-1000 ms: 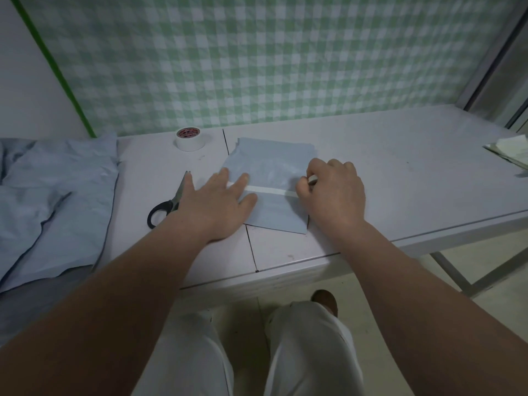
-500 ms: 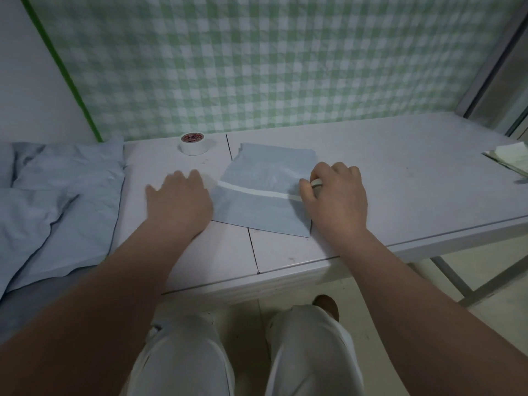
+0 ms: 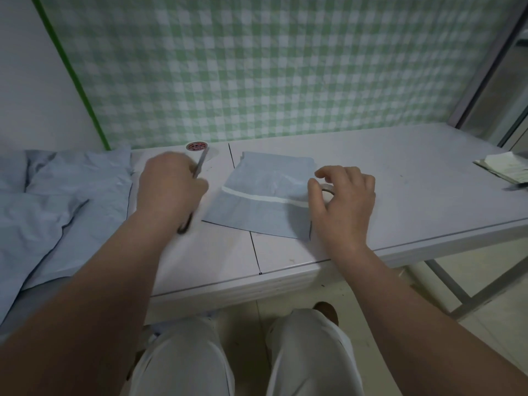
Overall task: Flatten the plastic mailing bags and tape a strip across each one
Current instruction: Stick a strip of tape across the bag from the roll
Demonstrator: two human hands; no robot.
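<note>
A light blue plastic mailing bag lies flat on the white table, with a white tape strip stuck across its middle. At the strip's right end my right hand holds a small tape roll between thumb and fingers. Left of the bag, my left hand grips the scissors, blades pointing away from me and the dark handle showing below the palm. The left hand is blurred by motion.
A second, larger tape roll with a red core stands at the table's back edge. Several blue mailing bags are piled at the left. Folded papers lie at the far right. A checked green wall rises behind the table.
My left hand left the bag, moved left onto the scissors and picked them up. My right hand stayed at the strip's right end and lifted slightly.
</note>
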